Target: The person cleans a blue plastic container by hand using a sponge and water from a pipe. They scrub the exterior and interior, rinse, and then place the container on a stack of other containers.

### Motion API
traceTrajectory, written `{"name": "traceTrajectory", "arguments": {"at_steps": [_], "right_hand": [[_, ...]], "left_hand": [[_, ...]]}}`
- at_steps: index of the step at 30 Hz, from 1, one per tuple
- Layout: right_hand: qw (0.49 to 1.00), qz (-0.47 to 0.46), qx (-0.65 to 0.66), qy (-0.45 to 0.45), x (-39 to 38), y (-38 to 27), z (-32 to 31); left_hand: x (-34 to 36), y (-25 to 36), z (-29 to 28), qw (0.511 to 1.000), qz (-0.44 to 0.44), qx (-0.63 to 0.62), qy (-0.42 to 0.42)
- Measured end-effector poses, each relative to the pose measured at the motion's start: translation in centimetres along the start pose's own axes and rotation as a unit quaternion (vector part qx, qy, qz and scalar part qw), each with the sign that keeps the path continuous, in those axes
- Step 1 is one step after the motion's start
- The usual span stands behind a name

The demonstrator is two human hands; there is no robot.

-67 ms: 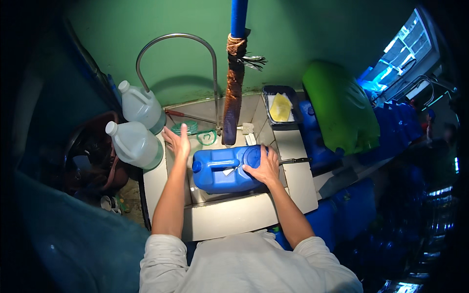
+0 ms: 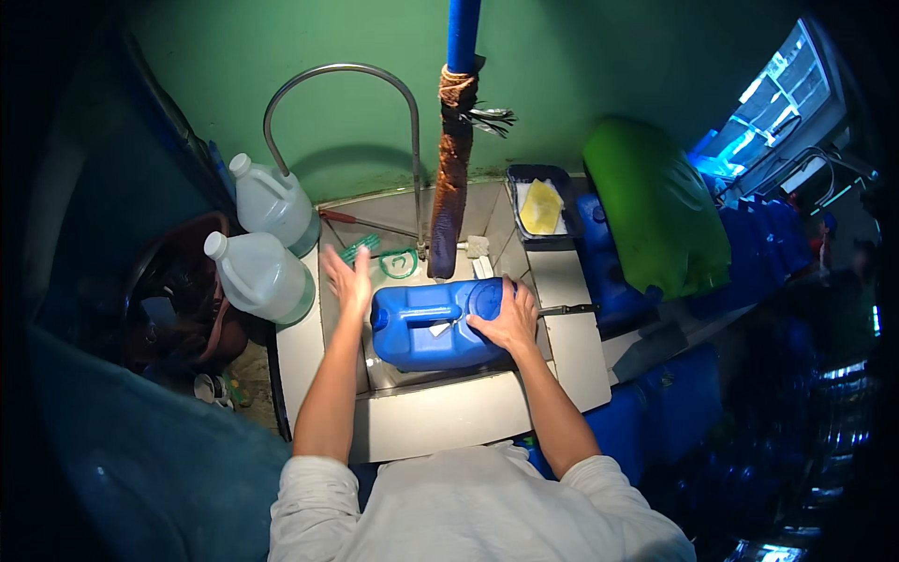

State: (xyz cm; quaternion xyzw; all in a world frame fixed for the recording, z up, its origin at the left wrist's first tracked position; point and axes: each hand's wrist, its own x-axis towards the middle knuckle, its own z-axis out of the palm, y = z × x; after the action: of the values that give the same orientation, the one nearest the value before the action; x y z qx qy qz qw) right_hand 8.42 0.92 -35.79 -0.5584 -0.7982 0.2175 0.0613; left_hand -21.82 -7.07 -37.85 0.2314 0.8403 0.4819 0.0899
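A blue plastic jerrycan (image 2: 421,342) lies in a tiled sink (image 2: 435,417), handle facing up. My right hand (image 2: 506,318) grips its right end, by the round blue cap. My left hand (image 2: 348,281), blurred, is raised left of the jerrycan with fingers apart, in front of a green plastic item (image 2: 361,245). Whether it touches that item is unclear. A green loop (image 2: 398,264) sits beside it. Above the jerrycan hangs a blue pipe (image 2: 462,33) with a stained wrapped lower end (image 2: 451,178).
Two translucent jugs (image 2: 262,281) stand left, by a reddish basin (image 2: 197,347). A curved metal tube (image 2: 414,140) arches behind. A dark tray (image 2: 524,234) holds a yellow cloth (image 2: 541,206). A green container (image 2: 655,215) and blue containers (image 2: 768,234) fill the right. A knife (image 2: 571,308) rests on the right ledge.
My left hand has shifted slightly and is more blurred. My right hand and the jerrycan are nearly unmoved, only slightly shifted in the picture.
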Motion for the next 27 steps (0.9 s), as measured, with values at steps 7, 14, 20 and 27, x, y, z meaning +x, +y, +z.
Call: {"name": "traceTrajectory", "arguments": {"at_steps": [7, 14, 20, 27], "right_hand": [[0.997, -0.029, -0.063, 0.030, 2.2, -2.6, -0.8], [0.840, -0.504, -0.142, -0.140, 3.4, 0.0, -4.8], [0.906, -0.411, -0.013, -0.102, 0.1, 5.8, -9.2], [0.986, -0.138, -0.012, 0.089, 1.7, 17.9, -4.1]], "left_hand": [[-9.4, -4.5, 0.7, 0.997, 0.028, -0.077, 0.006], [-7.4, -5.4, 2.6, 0.997, 0.030, -0.044, 0.064], [-6.0, -5.0, 2.4, 0.994, 0.058, -0.084, 0.025], [-7.1, -5.3, 2.0, 0.992, 0.061, -0.101, 0.045]]}}
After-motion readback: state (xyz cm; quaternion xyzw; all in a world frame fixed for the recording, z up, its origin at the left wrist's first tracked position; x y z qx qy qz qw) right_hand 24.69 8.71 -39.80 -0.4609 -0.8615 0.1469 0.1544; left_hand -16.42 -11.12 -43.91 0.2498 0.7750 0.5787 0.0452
